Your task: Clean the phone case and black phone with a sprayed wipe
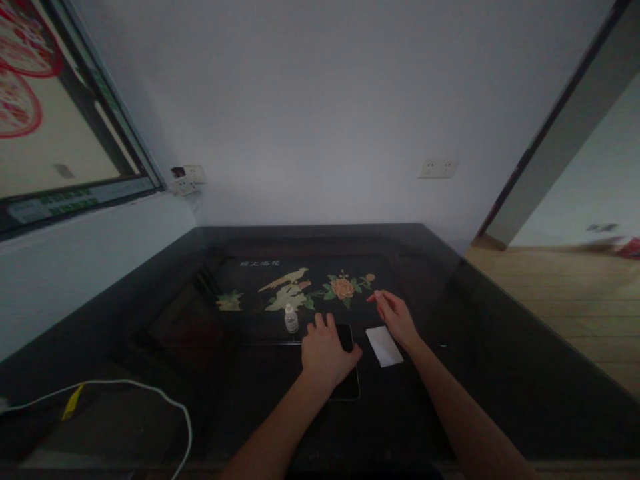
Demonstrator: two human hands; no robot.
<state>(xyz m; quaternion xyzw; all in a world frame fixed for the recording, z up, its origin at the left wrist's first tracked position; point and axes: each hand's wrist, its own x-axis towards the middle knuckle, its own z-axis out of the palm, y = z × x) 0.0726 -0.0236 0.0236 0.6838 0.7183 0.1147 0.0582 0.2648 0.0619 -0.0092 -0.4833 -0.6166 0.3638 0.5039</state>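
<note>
My left hand [325, 350] lies flat with fingers spread on a black phone [349, 380] that rests on the dark table [465, 333]. My right hand [395, 315] is closed in a pinch on a small red thing [371, 298], held just above the table beside a flower picture. A white rectangular sheet [384, 346] lies on the table under my right wrist, right of the phone. A small clear bottle [291, 319] with a white cap stands just left of my left fingertips.
The tabletop shows a painted bird and flowers [300, 288]. A white cable [150, 393] with a yellow tag loops at the front left. Wall sockets [187, 179] sit at the back left corner, another socket [437, 168] on the far wall. Wooden floor lies to the right.
</note>
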